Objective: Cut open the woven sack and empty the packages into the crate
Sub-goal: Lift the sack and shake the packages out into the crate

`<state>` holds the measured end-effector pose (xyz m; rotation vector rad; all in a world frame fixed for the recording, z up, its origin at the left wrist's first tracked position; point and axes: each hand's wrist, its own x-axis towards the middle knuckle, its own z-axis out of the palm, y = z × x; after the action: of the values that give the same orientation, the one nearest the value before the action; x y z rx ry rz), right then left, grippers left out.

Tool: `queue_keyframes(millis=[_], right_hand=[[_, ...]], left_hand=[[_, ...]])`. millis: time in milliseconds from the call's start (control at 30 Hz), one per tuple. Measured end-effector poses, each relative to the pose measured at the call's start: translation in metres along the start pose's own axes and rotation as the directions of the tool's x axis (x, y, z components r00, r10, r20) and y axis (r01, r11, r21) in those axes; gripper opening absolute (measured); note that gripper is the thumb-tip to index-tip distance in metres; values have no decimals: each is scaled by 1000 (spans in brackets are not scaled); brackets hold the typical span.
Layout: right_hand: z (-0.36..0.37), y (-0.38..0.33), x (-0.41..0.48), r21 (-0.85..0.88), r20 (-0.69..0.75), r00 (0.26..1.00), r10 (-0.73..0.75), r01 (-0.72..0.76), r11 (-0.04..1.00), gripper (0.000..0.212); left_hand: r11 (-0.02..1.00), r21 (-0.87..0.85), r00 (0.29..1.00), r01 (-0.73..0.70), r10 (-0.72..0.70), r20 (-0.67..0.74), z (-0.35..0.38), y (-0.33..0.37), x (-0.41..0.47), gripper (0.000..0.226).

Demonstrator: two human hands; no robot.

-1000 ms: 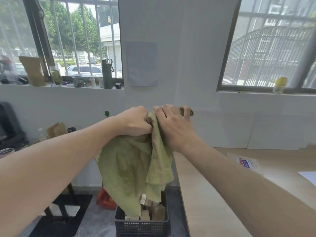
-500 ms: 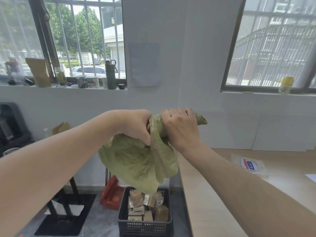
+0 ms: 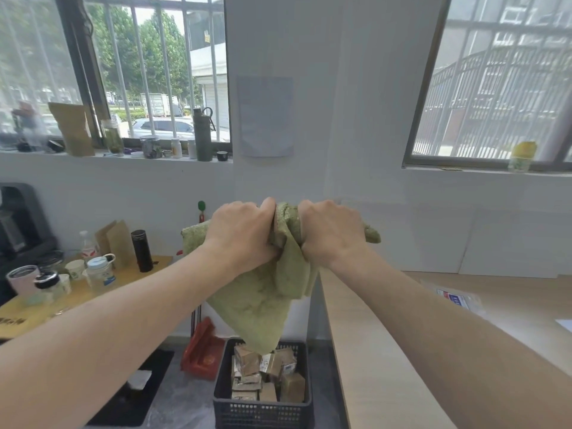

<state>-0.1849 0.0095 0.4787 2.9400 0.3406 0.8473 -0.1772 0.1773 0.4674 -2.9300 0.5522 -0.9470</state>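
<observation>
A limp green woven sack (image 3: 266, 301) hangs in the air in front of me, bunched at its top. My left hand (image 3: 240, 233) and my right hand (image 3: 331, 232) both grip that bunched top, side by side. The sack's lower tip dangles just above a black plastic crate (image 3: 263, 410) on the floor. Several brown cardboard packages (image 3: 269, 379) with white labels lie piled inside the crate. The sack looks slack; what is inside it is hidden.
A light wooden table (image 3: 402, 351) runs along the right, with a plastic bag (image 3: 455, 297) on it. A side table (image 3: 77, 289) at left carries cups and a black flask (image 3: 141, 250). A red object (image 3: 202, 351) leans beside the crate. Bottles line the windowsill (image 3: 123, 156).
The view has tilted down, so the crate and the left side table show more fully. My hands have shifted their grip on the sack's bunched top and sit slightly further apart.
</observation>
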Motion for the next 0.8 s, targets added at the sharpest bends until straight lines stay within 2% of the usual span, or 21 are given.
queue_keyframes(millis=[100, 200, 300, 333, 433, 533, 567, 633, 700, 800], right_hand=[[-1, 9, 0, 59, 63, 992, -105, 101, 993, 30], [1, 15, -4, 121, 62, 983, -175, 167, 978, 47], [7, 14, -5, -6, -49, 981, -189, 189, 982, 77], [9, 14, -5, -69, -113, 975, -189, 182, 981, 81], [16, 16, -3, -207, -323, 931, -170, 106, 973, 69], [23, 14, -5, -250, -558, 811, -175, 38, 968, 32], [23, 13, -5, -240, -606, 779, -158, 10, 971, 25], [22, 12, -3, -228, -639, 757, -136, -17, 973, 18], [20, 15, 0, -230, -609, 782, -136, -10, 973, 14], [19, 16, 3, -211, -516, 849, -115, 4, 978, 13]], left_hand=[[998, -42, 997, -42, 44, 65, 2, -6, 2, 30], [995, -96, 993, -20, 30, 110, 0, -8, 8, 22], [954, -283, 975, 96, -32, 222, -6, -2, 18, 15], [927, -351, 961, 132, -34, 273, -8, 0, 23, 17], [835, -512, 919, 200, 21, 393, -14, 2, 35, 23], [765, -582, 871, 277, 56, 488, -26, 1, 47, 25], [758, -579, 846, 300, 69, 529, -31, 2, 50, 26], [751, -575, 801, 324, 105, 589, -39, 2, 54, 29], [742, -587, 779, 324, 142, 610, -42, 3, 53, 32], [740, -635, 807, 221, 227, 546, -38, 4, 49, 32]])
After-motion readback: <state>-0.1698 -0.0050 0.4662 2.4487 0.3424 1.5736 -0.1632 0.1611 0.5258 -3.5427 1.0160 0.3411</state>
